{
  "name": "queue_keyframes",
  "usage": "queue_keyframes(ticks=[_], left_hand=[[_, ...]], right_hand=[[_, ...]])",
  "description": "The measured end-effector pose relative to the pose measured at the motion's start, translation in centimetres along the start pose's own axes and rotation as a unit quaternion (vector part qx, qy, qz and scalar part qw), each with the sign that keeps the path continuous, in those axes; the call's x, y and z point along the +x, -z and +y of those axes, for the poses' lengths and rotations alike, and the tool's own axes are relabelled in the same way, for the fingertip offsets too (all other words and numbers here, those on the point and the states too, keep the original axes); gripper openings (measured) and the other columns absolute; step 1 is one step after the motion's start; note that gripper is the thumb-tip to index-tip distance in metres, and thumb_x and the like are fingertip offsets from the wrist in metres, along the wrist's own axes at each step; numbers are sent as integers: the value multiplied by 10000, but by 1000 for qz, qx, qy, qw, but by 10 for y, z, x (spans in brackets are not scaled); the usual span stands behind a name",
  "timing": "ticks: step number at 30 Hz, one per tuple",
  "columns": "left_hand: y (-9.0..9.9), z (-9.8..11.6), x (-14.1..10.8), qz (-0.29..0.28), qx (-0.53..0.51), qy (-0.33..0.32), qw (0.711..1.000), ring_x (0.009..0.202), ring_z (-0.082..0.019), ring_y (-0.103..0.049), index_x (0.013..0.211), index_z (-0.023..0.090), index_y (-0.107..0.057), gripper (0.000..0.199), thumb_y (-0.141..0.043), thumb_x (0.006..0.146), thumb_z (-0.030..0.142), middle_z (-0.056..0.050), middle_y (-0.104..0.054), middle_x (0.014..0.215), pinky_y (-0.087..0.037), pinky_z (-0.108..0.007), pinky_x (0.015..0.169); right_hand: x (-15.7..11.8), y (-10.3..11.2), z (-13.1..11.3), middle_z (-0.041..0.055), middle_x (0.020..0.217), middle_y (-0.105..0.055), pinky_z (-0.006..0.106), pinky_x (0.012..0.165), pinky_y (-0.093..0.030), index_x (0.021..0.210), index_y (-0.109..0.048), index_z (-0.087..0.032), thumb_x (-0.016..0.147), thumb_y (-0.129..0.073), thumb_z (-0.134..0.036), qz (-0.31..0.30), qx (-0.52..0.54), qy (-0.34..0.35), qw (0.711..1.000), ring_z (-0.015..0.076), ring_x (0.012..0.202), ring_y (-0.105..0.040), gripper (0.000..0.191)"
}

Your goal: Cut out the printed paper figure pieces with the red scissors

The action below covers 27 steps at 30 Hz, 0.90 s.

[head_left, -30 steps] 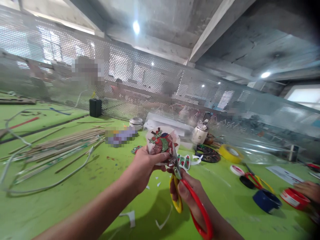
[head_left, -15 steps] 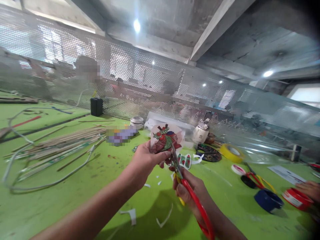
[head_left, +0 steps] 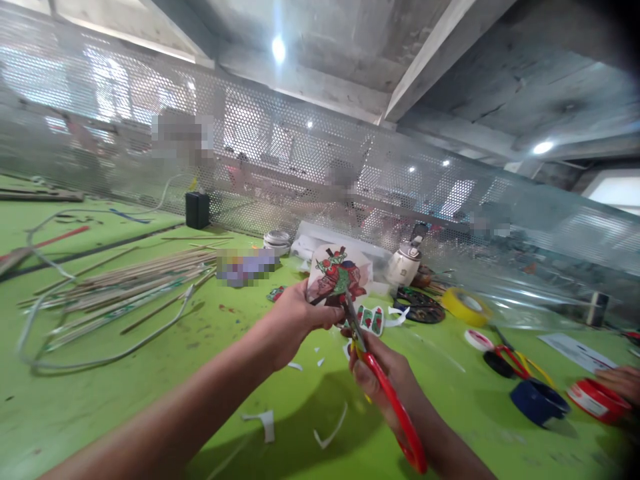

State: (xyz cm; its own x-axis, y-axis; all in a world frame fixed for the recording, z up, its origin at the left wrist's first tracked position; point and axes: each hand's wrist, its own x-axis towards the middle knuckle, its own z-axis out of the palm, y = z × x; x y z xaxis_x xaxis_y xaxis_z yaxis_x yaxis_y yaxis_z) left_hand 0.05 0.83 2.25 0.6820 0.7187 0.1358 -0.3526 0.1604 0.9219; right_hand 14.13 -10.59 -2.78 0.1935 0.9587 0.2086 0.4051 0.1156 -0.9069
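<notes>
My left hand [head_left: 295, 320] pinches the lower edge of a pale paper cutout [head_left: 361, 259] printed with a red and green figure. Fingers of my right hand [head_left: 383, 367] are wrapped round scissors [head_left: 395, 403] with red and yellow handles. The scissor blades point up and away, against the lower right part of the paper. Just behind my right hand lie small cut pieces with red and green prints [head_left: 371, 320]. White paper scraps [head_left: 267, 425] lie on the green table [head_left: 165, 407] below my hands.
Thin wooden sticks [head_left: 145, 270] and a looped white cable [head_left: 100, 365] lie left. At the right are yellow tape [head_left: 465, 307], blue tape [head_left: 539, 403], other scissors [head_left: 515, 360] and another person's hand [head_left: 623, 383] by red tape [head_left: 597, 400]. A perforated screen [head_left: 280, 180] stands behind.
The paper cutout has tilted slightly and shifted a little right in the view. Less of the yellow handle shows below my right hand. Both hands keep their holds.
</notes>
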Motion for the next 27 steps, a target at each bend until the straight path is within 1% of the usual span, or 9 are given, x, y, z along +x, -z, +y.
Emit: queue_keyframes(ticks=[3, 7, 12, 19, 27], left_hand=[[2, -2, 1, 4, -15, 16, 1000, 603, -123, -561, 808, 110, -627, 283, -764, 562, 83, -58, -666, 728, -402, -245, 573], [4, -6, 4, -2, -37, 24, 999, 622, -134, -595, 820, 100, -625, 284, -764, 572, 78, -78, -677, 761, -445, -252, 597], [6, -9, 9, -16, -54, 29, 998, 645, -156, -626, 861, 82, -630, 335, -776, 560, 72, -100, -696, 784, -474, -254, 595], [5, -9, 9, -5, -53, 26, 998, 625, -145, -621, 858, 80, -630, 348, -778, 543, 71, -89, -698, 755, -480, -235, 575], [3, -4, 5, -4, -60, 26, 998, 622, -143, -626, 862, 76, -629, 344, -764, 547, 50, -90, -697, 761, -496, -230, 581]], right_hand=[[0, -2, 1, -17, 677, -453, 282, 567, -353, 1179, -586, -142, 736, -542, -758, -3, 26, -11, 1000, 137, 579, -403, 760], [-1, -3, -1, -43, 628, -397, 262, 524, -296, 1132, -577, -127, 742, -538, -757, -2, 35, -10, 999, 119, 548, -342, 741], [-2, -5, -7, -60, 605, -351, 254, 510, -257, 1072, -587, -122, 721, -542, -776, 13, 33, -11, 999, 112, 539, -325, 744], [-2, -6, -7, -84, 546, -313, 259, 489, -223, 1069, -594, -131, 734, -533, -771, 17, 38, -10, 999, 103, 496, -301, 725], [-4, -8, -11, -60, 608, -346, 261, 500, -226, 1058, -593, -110, 699, -553, -789, 26, 52, -31, 998, 94, 516, -285, 770]])
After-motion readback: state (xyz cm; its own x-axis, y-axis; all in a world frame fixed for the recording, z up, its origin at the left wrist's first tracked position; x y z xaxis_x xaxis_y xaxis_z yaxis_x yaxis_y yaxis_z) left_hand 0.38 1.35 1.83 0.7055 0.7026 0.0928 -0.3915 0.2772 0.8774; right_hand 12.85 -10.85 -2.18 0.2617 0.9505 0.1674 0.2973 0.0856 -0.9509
